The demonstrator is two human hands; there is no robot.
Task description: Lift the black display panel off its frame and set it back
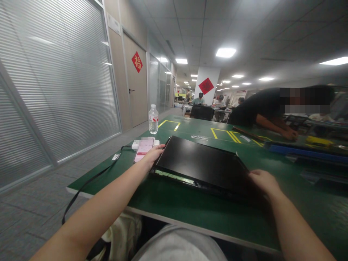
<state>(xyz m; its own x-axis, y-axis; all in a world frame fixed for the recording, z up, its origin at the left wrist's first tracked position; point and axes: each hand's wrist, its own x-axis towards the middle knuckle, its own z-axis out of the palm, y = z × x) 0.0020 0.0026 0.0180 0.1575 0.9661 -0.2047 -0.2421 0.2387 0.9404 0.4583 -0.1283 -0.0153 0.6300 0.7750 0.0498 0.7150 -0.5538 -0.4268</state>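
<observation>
Between my two hands is a dark flat display panel (pixel 201 163), its glossy black face turned upward and a green circuit strip (pixel 174 177) along its near edge. My left hand (pixel 155 155) grips the panel's left side, fingers at the far left corner. At the right side, my right hand (pixel 264 181) is closed on the panel's edge, its fingertips partly hidden. The panel is over the green table (pixel 187 204), slightly tilted; whether its underside touches the surface I cannot tell.
A phone (pixel 143 151) and a water bottle (pixel 153 121) stand left of the panel, with a black cable (pixel 92 183) trailing off the table. Yellow tape marks (pixel 214 133) lie beyond. A person in dark clothing (pixel 258 107) leans over the table's right side near a blue strip (pixel 288 149).
</observation>
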